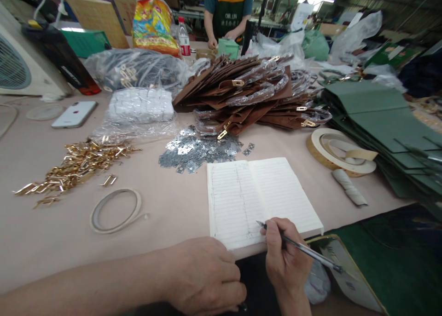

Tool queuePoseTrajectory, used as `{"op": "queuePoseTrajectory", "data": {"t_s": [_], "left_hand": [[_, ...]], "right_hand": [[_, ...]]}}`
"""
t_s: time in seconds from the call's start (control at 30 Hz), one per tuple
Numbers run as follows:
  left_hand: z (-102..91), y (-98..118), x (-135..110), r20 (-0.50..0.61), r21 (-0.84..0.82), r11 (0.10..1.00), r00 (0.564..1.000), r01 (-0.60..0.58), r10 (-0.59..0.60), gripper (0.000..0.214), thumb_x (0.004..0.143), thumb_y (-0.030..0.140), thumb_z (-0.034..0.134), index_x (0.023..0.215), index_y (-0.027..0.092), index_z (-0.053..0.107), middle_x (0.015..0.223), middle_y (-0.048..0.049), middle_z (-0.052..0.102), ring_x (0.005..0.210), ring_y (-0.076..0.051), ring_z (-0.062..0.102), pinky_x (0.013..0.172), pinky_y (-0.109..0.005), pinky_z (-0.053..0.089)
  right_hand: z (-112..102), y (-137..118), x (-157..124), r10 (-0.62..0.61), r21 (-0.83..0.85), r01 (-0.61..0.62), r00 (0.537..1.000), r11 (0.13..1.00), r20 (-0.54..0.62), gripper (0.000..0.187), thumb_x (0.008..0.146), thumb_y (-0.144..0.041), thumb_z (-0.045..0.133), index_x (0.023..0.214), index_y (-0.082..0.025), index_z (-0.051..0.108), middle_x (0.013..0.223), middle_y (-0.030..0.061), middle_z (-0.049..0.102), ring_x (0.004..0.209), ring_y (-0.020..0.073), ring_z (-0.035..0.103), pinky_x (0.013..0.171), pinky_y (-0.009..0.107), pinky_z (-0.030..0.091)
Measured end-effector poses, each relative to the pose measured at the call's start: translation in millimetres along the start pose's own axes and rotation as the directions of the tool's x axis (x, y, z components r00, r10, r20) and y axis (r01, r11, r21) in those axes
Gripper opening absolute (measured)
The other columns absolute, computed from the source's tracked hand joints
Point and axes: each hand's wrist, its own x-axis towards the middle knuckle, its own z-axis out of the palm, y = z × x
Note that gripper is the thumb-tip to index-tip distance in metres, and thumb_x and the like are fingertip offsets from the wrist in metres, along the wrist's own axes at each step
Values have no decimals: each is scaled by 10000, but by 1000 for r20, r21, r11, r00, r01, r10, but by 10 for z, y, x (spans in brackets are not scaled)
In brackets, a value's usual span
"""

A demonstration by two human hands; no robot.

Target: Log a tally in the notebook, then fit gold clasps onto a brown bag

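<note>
pen [304, 250] sits in the right hand [286, 256], and the fingers [272, 228] are together, clamped on its barrel. its long axis runs from near right to far left, and the metal tip points far left, at the lower part of the left page of an open lined notebook [262, 201]. i cannot tell if the tip touches the paper. the notebook lies flat on the pale table top [44, 224], near the person, with its spine going from near to far and a little tilted.

the left hand [203, 274] is at the near edge, just beside the notebook's near left corner. its fingers [228, 272] are curled together, and i see nothing held in them.

far from the hands is a heap of brown bags [238, 95] with gold clasps, and before it a spread of small metal plates [196, 150]. gold clips [76, 166] lie on the left with a thin tape ring [115, 210] near them. on the right are a wide tape roll [340, 152] and stacked green sheets [376, 118]. a co-worker [228, 12] in a green apron stands at the far side.
</note>
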Motion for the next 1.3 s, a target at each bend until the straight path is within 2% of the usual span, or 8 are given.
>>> {"op": "queuePoseTrajectory", "data": {"t_s": [0.17,0.37,0.5,0.73,0.9,1.3], "left_hand": [[-15,-6,3,11,5,1000,1000,-1,1,183,993,352,698,944,179,657,746,7,635,613,-174,509,553,-367,438],[-3,-15,5,-10,-12,1000,1000,-4,4,183,1010,344,669,969,165,671,740,8,622,609,-174,497,557,-372,438],[-3,-17,1,7,-10,1000,1000,3,-3,179,1022,343,649,970,172,665,748,4,633,616,-175,511,565,-369,447],[-14,-9,9,3,-1,1000,1000,-3,3,173,998,343,696,962,180,650,741,3,632,608,-173,528,563,-359,432],[-8,-4,0,5,-6,1000,1000,9,-9,178,1031,353,653,988,181,653,750,2,652,609,-173,532,571,-360,444],[8,-15,-1,22,-22,1000,1000,20,-19,196,1021,366,690,1051,180,639,790,-3,680,628,-180,559,567,-364,450]], "right_hand": [[2,102,-3,-66,-7,66,998,998,8,233,1081,-341,564,920,-206,665,742,-7,670,621,157,628,610,277,484],[2,124,-22,-43,-5,43,999,999,17,200,1076,-319,575,945,-204,673,779,-10,680,657,153,649,655,280,495],[6,95,-12,-54,-16,54,999,998,-5,237,1082,-348,562,928,-201,665,754,-7,678,626,154,636,624,283,485],[8,86,6,-63,-16,63,998,998,2,247,1087,-353,553,924,-206,666,732,-12,661,621,156,630,622,284,483],[-2,110,-10,-58,-7,59,998,998,17,223,1083,-331,563,923,-210,660,753,-15,661,642,152,625,629,277,477],[-17,136,-10,-69,-1,69,997,998,41,183,1087,-298,564,958,-210,661,781,-18,668,667,144,643,647,270,496]]}}
